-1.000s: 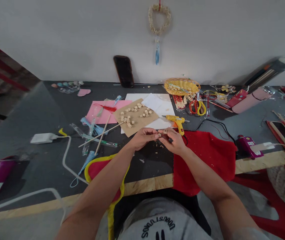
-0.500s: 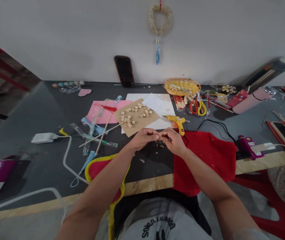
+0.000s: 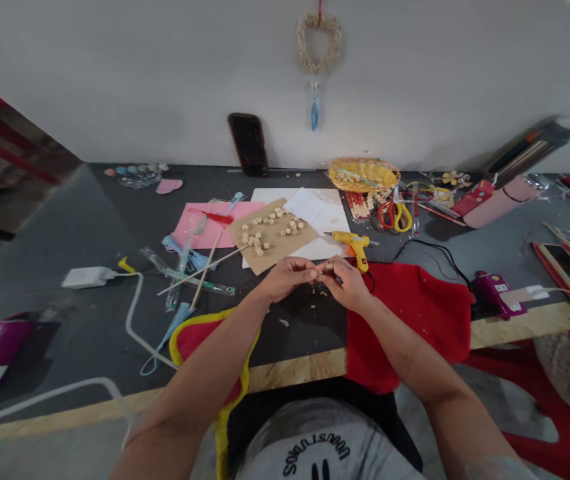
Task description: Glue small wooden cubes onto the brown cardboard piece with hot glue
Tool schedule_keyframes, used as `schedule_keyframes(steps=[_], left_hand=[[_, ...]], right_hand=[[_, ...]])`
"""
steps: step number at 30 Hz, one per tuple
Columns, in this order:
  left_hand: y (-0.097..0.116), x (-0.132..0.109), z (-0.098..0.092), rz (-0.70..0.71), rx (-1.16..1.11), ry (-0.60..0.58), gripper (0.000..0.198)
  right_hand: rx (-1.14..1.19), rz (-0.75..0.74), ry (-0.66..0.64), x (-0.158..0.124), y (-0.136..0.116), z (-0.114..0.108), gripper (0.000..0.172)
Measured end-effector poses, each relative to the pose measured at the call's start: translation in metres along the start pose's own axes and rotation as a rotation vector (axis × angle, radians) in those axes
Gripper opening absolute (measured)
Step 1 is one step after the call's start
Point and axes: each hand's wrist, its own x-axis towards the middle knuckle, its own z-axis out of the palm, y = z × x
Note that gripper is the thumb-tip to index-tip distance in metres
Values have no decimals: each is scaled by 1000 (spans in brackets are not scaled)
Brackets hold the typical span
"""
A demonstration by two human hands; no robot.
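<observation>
Just below the middle of the frame, a small pale piece (image 3: 319,271) sits pinched between the fingertips of both hands, above the dark table (image 3: 89,220). The left hand (image 3: 285,277) curls its fingers in and nips the piece with thumb and forefinger; the right hand (image 3: 349,285) meets it, clenched on the other end. Both forearms run up from the bottom edge, converging. Behind lie a yellow glue gun (image 3: 355,243) and a brown card (image 3: 272,233) strewn with pale cubes. Lower right lies a red cloth (image 3: 415,300). Lettering on the grey shirt (image 3: 315,440) is inverted and unreadable
</observation>
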Motion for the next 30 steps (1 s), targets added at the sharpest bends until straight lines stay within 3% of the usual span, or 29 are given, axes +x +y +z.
schedule_keyframes(steps=[5,14,22,30], left_hand=[[-2,1,-1,-4,-18,-14,39],[-1,0,0,13,-10,-35,36],[-1,1,1,2,-42,-17,33],[-3,1,-3,13,13,-14,34]], right_hand=[[28,-26,20,0,0,-1,20],[-10,4,73,0,3,0,10],[-11,-2,19,0,3,-2,18],[-11,-19,39,-2,5,0,10]])
